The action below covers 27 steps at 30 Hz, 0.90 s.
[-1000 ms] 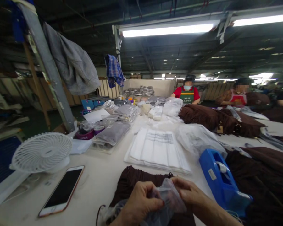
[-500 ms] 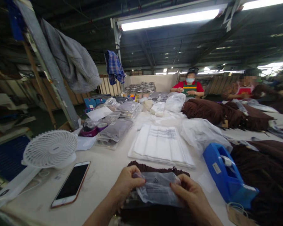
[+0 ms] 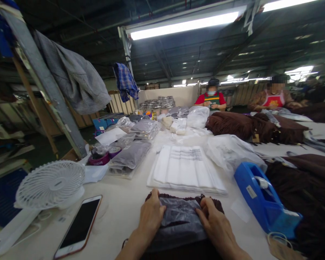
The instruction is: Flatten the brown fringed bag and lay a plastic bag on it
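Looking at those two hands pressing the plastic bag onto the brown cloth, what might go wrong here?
The clear bag could slip or crease, since the left hand and right hand only press it flat on the brown garment. The phone lies near the table edge and might get knocked off. The blue tape dispenser sits close by the right elbow.
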Available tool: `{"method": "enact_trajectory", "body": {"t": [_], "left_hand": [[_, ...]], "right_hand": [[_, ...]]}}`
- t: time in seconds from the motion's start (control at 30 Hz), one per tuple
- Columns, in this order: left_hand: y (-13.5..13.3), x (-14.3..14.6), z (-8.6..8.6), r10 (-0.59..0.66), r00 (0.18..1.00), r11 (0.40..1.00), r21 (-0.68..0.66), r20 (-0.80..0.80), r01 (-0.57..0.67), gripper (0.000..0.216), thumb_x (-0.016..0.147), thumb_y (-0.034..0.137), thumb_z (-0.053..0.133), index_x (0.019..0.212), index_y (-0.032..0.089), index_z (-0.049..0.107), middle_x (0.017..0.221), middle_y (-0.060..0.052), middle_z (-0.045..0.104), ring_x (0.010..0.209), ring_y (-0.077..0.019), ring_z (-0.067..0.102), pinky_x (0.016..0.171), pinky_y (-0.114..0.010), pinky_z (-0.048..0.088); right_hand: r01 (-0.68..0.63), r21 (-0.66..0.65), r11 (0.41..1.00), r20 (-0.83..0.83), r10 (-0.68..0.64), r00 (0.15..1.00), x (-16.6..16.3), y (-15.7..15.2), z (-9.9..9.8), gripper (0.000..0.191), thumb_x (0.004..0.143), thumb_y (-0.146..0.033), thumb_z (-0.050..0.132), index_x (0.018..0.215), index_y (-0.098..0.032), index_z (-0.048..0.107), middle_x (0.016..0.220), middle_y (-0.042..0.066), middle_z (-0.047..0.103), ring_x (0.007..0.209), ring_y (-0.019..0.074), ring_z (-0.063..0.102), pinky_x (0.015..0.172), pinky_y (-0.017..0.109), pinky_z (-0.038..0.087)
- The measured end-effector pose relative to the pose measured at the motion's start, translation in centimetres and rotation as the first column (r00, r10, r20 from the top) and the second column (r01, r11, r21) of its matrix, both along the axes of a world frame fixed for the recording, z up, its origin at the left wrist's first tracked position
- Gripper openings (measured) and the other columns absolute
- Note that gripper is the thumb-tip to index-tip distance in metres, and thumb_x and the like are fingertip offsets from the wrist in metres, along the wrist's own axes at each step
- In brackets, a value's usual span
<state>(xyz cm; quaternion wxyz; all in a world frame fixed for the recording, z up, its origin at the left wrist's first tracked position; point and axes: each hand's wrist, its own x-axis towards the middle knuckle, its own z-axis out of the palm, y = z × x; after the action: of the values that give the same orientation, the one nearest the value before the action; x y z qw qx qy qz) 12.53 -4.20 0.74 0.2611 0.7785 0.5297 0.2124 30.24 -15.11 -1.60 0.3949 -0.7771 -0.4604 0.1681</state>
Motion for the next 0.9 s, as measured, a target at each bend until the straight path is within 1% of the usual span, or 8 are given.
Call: {"method": "enact_trajectory", "body": {"t": [0.1,0.2,0.27,0.5,0.6,0.67,0.8,0.9], "left_hand": [[-0.7,0.1,0.0,-0.174,0.982,0.966,0.182,-0.079,0.185,0.036,0.073,-0.001,0.048,0.104,0.017,0.052,0.102,-0.008,0.057,0.100,-0.0233,0.049,0.089,-0.037,0.036],[-0.9,0.4,-0.3,-0.509,0.841,0.800,0.260,-0.180,0.540,0.034,0.079,-0.001,0.038,0.097,0.018,0.060,0.097,-0.007,0.060,0.094,-0.0211,0.049,0.085,-0.035,0.040],[-0.8,0.5,-0.5,-0.616,0.769,0.736,0.221,-0.174,0.640,0.034,0.080,0.000,0.038,0.093,0.018,0.063,0.092,-0.006,0.061,0.090,-0.0195,0.051,0.081,-0.031,0.043],[-0.1,0.1,-1.3,-0.615,0.786,0.770,0.168,-0.061,0.615,0.038,0.074,-0.001,0.041,0.099,0.018,0.064,0.099,-0.007,0.061,0.094,-0.0181,0.052,0.084,-0.030,0.044],[-0.1,0.2,-1.4,-0.622,0.782,0.769,0.160,-0.029,0.618,0.037,0.075,0.000,0.040,0.097,0.017,0.065,0.098,-0.008,0.061,0.093,-0.0189,0.053,0.084,-0.033,0.044],[-0.1,0.4,-1.4,-0.624,0.782,0.772,0.152,-0.006,0.617,0.036,0.075,0.001,0.041,0.096,0.017,0.065,0.098,-0.009,0.061,0.093,-0.0197,0.053,0.084,-0.034,0.044],[0.4,-0.4,-0.3,-0.602,0.796,0.797,0.119,0.067,0.592,0.035,0.071,0.002,0.046,0.094,0.019,0.066,0.100,-0.005,0.064,0.097,-0.0171,0.055,0.088,-0.029,0.043],[1.0,-2.7,1.8,-0.462,0.876,0.886,0.119,0.134,0.449,0.024,0.075,0.010,0.048,0.089,0.019,0.065,0.094,-0.004,0.064,0.093,-0.0150,0.057,0.085,-0.025,0.043]], "right_hand": [[-0.098,-0.006,0.995,0.072,0.098,0.993,0.0,-0.1,-0.2,0.022,0.078,-0.043,0.036,0.073,-0.025,0.046,0.065,0.000,0.054,0.063,0.0197,0.053,0.061,0.031,0.034],[-0.182,-0.016,0.983,0.122,0.182,0.976,0.3,0.0,-0.1,0.027,0.083,-0.040,0.033,0.075,-0.025,0.054,0.076,0.002,0.058,0.073,0.0199,0.056,0.068,0.032,0.037],[-0.207,-0.049,0.977,0.170,0.212,0.962,0.6,-0.2,0.0,0.027,0.085,-0.036,0.034,0.085,-0.025,0.058,0.082,0.004,0.059,0.078,0.0207,0.057,0.072,0.033,0.040],[-0.146,-0.136,0.980,0.358,0.186,0.915,1.0,-1.5,2.1,0.024,0.086,-0.028,0.037,0.092,-0.020,0.059,0.088,0.008,0.059,0.078,0.0225,0.060,0.069,0.036,0.046],[-0.293,0.020,0.956,0.425,0.257,0.868,-0.3,-1.2,4.0,0.023,0.088,-0.025,0.038,0.097,-0.022,0.059,0.097,0.007,0.059,0.089,0.0209,0.057,0.078,0.035,0.045],[-0.406,-0.016,0.914,0.440,0.371,0.818,-1.2,-0.4,4.6,0.024,0.087,-0.019,0.040,0.098,-0.023,0.060,0.102,0.006,0.059,0.096,0.0217,0.053,0.085,0.038,0.042],[-0.403,-0.217,0.889,0.308,0.455,0.836,-1.5,1.0,3.4,0.030,0.078,-0.012,0.049,0.105,-0.019,0.061,0.108,0.009,0.058,0.102,0.0237,0.052,0.089,0.039,0.041],[-0.426,-0.220,0.878,0.254,0.473,0.844,-0.7,1.4,1.9,0.031,0.078,-0.017,0.052,0.108,-0.017,0.060,0.113,0.009,0.056,0.105,0.0227,0.050,0.094,0.037,0.040]]}}
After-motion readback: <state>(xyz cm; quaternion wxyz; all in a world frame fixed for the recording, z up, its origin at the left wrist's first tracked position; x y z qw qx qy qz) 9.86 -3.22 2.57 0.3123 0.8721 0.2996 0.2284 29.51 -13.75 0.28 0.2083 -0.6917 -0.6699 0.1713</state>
